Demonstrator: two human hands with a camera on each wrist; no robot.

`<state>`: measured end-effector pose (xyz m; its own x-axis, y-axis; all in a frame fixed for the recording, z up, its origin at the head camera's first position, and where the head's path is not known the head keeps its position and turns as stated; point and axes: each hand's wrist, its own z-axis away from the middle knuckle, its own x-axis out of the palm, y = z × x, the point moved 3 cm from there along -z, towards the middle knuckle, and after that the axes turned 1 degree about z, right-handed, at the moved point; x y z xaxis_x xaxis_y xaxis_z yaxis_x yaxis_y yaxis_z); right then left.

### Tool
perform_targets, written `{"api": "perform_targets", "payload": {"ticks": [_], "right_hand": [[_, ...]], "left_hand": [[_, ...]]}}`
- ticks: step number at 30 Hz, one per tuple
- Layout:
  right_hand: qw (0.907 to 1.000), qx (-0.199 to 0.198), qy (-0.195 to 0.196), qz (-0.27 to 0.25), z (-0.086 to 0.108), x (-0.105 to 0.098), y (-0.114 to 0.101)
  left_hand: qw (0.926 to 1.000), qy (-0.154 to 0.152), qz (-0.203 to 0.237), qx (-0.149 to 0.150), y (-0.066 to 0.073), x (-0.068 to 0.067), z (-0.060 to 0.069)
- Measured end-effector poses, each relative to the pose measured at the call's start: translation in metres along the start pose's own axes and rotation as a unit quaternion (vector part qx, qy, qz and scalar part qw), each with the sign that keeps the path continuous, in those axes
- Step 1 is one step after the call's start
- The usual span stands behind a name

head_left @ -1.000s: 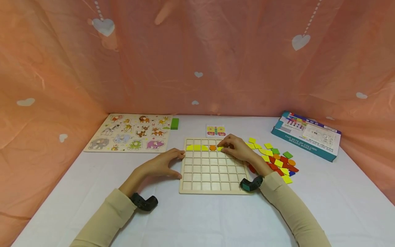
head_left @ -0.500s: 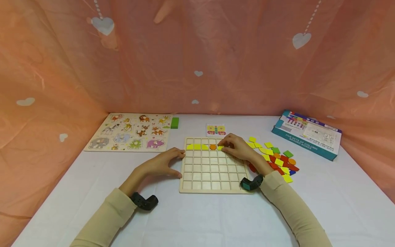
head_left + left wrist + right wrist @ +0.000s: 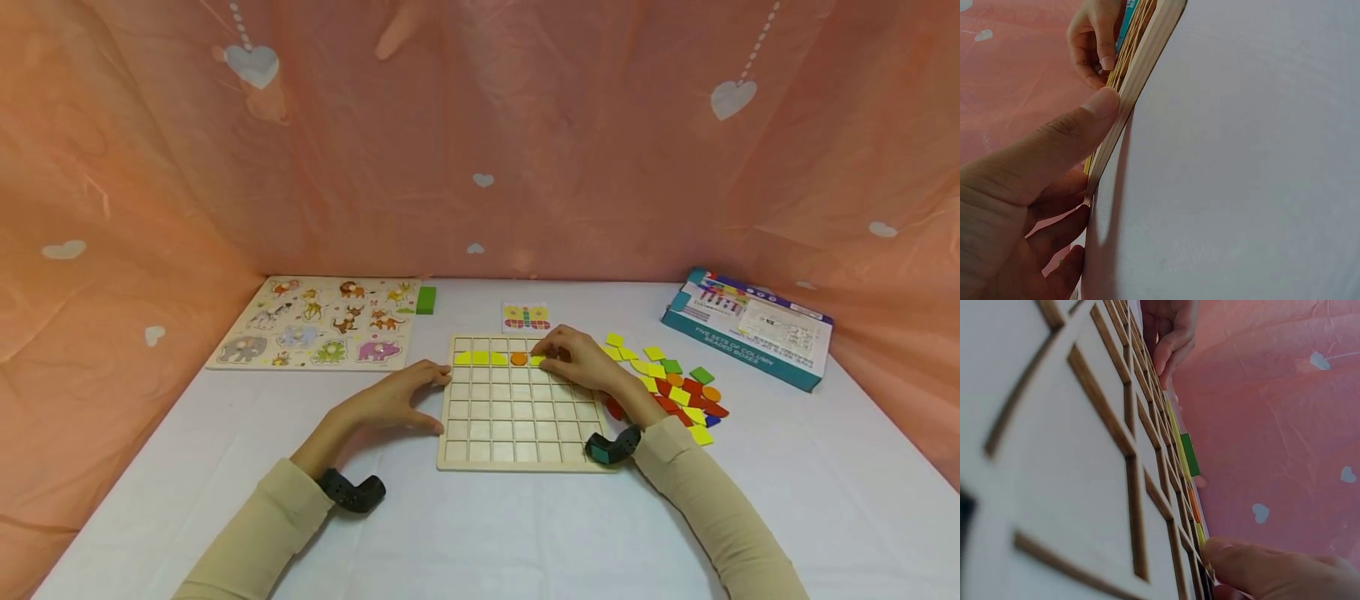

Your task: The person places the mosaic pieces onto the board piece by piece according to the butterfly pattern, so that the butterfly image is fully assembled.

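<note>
A wooden grid board [image 3: 501, 467] lies flat on the white table. In its second row, yellow pieces [image 3: 479, 358] fill the three leftmost cells, with an orange disc [image 3: 518, 359] in the fourth. The right hand [image 3: 583, 362] pinches a yellow piece [image 3: 536, 361] at the cell right of the disc; its fingertips partly cover it. The left hand [image 3: 390, 400] touches the board's left edge with spread thumb and fingers. The left wrist view shows that thumb and the fingers of the left hand [image 3: 1035, 169] against the wooden edge [image 3: 1127, 103].
Loose coloured pieces [image 3: 679, 397] lie right of the board, partly behind the right forearm. A butterfly pattern card [image 3: 526, 317] is behind the board. At the back left are an animal puzzle [image 3: 300, 354] and a green block [image 3: 426, 300]; a teal box [image 3: 750, 329] is back right.
</note>
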<state>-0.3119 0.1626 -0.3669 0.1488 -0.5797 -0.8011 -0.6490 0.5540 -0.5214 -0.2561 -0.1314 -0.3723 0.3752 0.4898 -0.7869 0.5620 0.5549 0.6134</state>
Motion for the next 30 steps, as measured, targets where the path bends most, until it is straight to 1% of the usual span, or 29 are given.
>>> {"api": "perform_targets", "payload": {"ticks": [4,8,13,18,23,30], "right_hand": [[0.9997,0.007,0.014,-0.019,0.001,-0.014,-0.005],[0.9993,0.021,0.024,-0.018,0.005,-0.038,-0.004],[0.9981,0.06,0.011,0.009,0.017,-0.071,0.011],[0.9943,0.102,-0.008,0.03,0.034,-0.096,0.027],[0.989,0.143,-0.021,0.031,0.047,-0.105,0.041],[0.9859,0.164,-0.015,0.027,0.058,-0.108,0.054]], "left_hand": [[1.0,0.0,0.001,0.002,0.0,0.0,-0.001],[1.0,0.001,0.005,0.005,0.001,0.0,-0.001],[1.0,-0.002,0.005,0.004,0.001,-0.001,-0.001],[1.0,-0.003,0.001,0.006,0.0,0.0,0.0],[1.0,-0.002,0.003,0.007,-0.001,0.0,0.0],[1.0,-0.002,0.005,0.001,-0.004,0.001,-0.001]]}}
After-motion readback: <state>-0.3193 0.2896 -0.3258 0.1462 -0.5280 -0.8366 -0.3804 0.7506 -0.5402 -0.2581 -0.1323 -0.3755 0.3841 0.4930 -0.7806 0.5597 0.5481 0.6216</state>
